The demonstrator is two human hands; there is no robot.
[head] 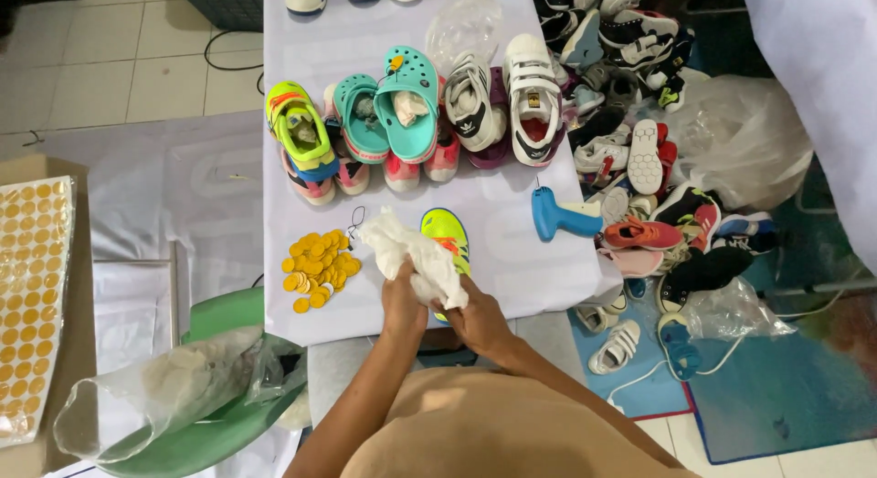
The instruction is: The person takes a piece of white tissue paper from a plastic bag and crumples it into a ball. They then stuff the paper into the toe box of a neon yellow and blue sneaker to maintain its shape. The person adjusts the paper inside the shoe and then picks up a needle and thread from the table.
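Observation:
A small neon yellow-green shoe (445, 233) lies on the white table cover (512, 259) right in front of me. Crumpled white paper (413, 249) bulges out of the shoe's opening. My left hand (402, 302) grips the lower left of the paper. My right hand (477, 318) holds the paper and the shoe's near end from the right. Both hands touch each other at the paper. A pile of round gold stickers (317, 268) lies just left of my left hand.
A row of children's shoes and teal clogs (406, 108) lines the table's middle. A blue tagging gun (559, 215) lies right of the shoe. Several loose shoes (639, 167) heap on the floor at right. A gold sticker sheet (27, 295) and a plastic bag (174, 387) sit left.

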